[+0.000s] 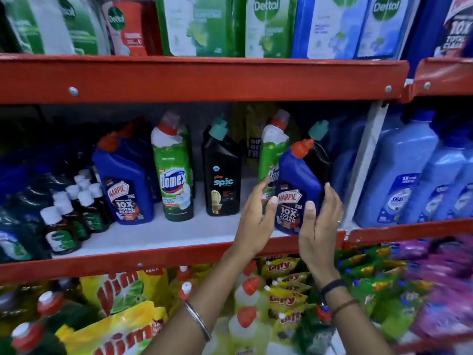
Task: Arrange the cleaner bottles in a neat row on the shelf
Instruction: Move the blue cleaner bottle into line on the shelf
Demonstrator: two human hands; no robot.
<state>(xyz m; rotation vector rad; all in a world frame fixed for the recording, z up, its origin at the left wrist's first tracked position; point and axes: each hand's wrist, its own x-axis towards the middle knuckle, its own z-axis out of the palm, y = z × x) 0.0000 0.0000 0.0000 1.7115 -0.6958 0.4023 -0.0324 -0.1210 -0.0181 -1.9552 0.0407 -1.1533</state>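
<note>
On the white middle shelf (158, 233) stand a blue Harpic bottle (125, 180), a green Domex bottle (174, 180) and a black Spic bottle (222, 180), spaced apart. Farther right, a second blue Harpic bottle (299, 172) with a red cap sits near the shelf's front edge, leaning slightly. My left hand (256, 216) presses its left side with the thumb on the label. My right hand (320, 226) wraps its right side, thumb in front. Behind it another green Domex bottle (271, 144) and a black bottle with a teal cap (318, 129) are partly hidden.
Small dark bottles with white caps (69, 213) crowd the shelf's left end. A pale upright post (366, 160) bounds the right, with large light-blue bottles (399, 180) beyond. Dettol packs (204, 26) fill the shelf above; Vim packs (122, 290) and pouches lie below.
</note>
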